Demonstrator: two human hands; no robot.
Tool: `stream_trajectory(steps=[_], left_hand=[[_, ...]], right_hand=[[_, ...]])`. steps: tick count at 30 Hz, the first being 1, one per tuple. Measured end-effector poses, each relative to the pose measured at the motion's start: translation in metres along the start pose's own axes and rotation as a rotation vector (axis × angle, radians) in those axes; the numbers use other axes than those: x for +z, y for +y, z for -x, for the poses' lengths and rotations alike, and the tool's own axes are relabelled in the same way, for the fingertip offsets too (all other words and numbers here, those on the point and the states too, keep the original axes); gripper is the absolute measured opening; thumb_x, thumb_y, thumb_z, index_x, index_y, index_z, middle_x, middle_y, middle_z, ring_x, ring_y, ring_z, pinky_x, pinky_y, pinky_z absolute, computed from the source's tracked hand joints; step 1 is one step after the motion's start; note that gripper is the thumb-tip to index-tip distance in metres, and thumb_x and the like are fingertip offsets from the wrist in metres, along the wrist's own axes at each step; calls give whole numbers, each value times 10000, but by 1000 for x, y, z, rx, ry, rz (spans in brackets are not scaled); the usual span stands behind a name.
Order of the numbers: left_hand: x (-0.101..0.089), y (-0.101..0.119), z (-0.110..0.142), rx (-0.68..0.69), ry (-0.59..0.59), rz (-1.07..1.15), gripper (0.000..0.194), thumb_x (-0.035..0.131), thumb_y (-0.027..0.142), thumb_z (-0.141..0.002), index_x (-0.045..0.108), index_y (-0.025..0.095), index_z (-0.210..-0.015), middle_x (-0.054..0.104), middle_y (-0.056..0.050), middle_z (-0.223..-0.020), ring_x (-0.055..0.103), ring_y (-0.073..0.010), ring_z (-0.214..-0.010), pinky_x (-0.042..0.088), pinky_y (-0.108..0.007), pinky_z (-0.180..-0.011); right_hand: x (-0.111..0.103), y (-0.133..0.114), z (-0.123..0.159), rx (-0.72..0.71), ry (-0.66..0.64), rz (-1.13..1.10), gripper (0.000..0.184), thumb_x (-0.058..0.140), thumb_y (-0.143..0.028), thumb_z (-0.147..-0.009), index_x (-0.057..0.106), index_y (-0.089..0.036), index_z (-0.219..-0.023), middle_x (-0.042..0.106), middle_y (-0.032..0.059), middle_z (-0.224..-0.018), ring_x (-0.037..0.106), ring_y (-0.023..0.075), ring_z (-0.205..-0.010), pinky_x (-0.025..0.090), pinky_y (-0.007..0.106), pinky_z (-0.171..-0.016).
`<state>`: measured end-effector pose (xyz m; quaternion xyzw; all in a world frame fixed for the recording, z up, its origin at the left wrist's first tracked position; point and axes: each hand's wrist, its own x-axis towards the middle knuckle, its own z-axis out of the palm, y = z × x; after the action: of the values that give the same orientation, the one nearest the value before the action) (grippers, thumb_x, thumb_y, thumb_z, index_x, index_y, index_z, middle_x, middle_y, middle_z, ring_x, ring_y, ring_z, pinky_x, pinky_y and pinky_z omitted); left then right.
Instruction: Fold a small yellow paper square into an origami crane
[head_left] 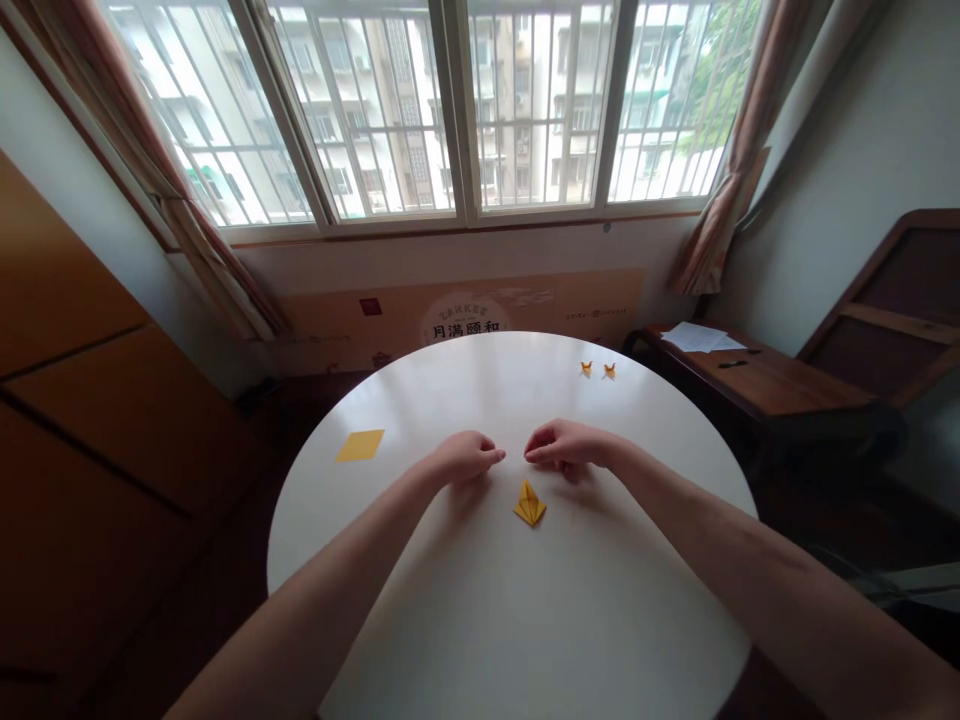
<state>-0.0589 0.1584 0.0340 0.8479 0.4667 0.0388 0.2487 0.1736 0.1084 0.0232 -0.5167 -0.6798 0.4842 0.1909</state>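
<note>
A partly folded piece of yellow origami paper (529,504) lies on the white round table (525,620), pointed end facing the window. Just beyond it and to the left is my left hand (471,456), its fingers curled and the thumb near the index finger. My right hand (567,446) mirrors it on the other side, fingers bent in toward the thumb. Nothing shows between the fingertips of either hand, and neither touches the folded paper. A small gap separates the two hands.
A flat yellow paper sheet (361,445) rests at the table's left. Two small folded paper figures (586,368) stand near the far right edge. Beyond the table on the right, a wooden chair (780,370) holds white papers (701,337). Barred windows (525,110) are ahead.
</note>
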Motion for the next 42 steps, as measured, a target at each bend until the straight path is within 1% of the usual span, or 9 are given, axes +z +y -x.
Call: stream_trajectory(steps=[4,6,9,13,16,21,32,36,42], left_hand=[[-2,-9,-1,-4,29,101,455,451,589,-841,496,199,-611,489,21,-545,448,-151,-533,308,-275,-529],[0,-12,3,5,50,133,460,379,585,-875,481,202,-640,477,24,-545,441,-149,-531,313,-273,-523],[2,-13,10,48,47,140,430,428,556,-860,500,195,-638,494,18,-568,447,-150,-561,315,-272,-537],[-1,-11,18,119,-4,117,374,536,523,-817,597,184,-670,569,6,-643,482,-162,-631,322,-277,-574],[-6,-12,19,128,-37,119,368,529,506,-835,609,182,-680,569,8,-651,479,-160,-634,329,-275,-575],[-9,-16,18,121,-47,120,369,513,496,-859,612,177,-702,569,7,-664,483,-158,-639,339,-270,-575],[-7,2,29,232,-65,146,312,539,426,-892,725,183,-833,692,-32,-805,590,-177,-721,396,-262,-630],[0,10,31,271,-103,252,315,561,426,-897,754,177,-894,717,-39,-841,614,-178,-756,423,-253,-654],[7,16,31,225,-31,365,288,607,401,-879,761,161,-841,712,-29,-748,603,-156,-689,427,-234,-619]], right_hand=[[8,-2,5,-65,47,122,343,666,-388,-839,741,-183,-1103,654,32,-775,563,127,-596,466,239,-551],[15,-3,9,-123,121,201,287,667,-332,-830,763,-197,-1065,663,43,-855,578,147,-691,466,265,-651],[24,-6,16,-211,187,297,239,656,-266,-824,779,-220,-1023,651,39,-867,578,175,-786,441,303,-769],[24,-12,23,-295,144,377,283,653,-301,-849,755,-248,-1108,665,34,-906,598,164,-773,442,273,-728],[22,-16,27,-322,90,461,338,667,-311,-849,725,-266,-1180,664,34,-943,616,162,-784,445,259,-713],[24,-21,27,-321,56,556,234,718,-271,-806,761,-273,-1036,623,18,-919,586,148,-752,420,254,-687],[17,-13,25,-301,14,316,92,732,-234,-778,698,-181,-845,616,6,-847,558,131,-731,442,230,-647],[16,-13,23,-289,63,156,51,702,-173,-776,692,-165,-826,629,3,-788,571,133,-715,456,230,-641],[26,-17,21,-288,150,-51,51,696,-200,-808,682,-157,-832,648,11,-759,576,134,-701,450,236,-624]])
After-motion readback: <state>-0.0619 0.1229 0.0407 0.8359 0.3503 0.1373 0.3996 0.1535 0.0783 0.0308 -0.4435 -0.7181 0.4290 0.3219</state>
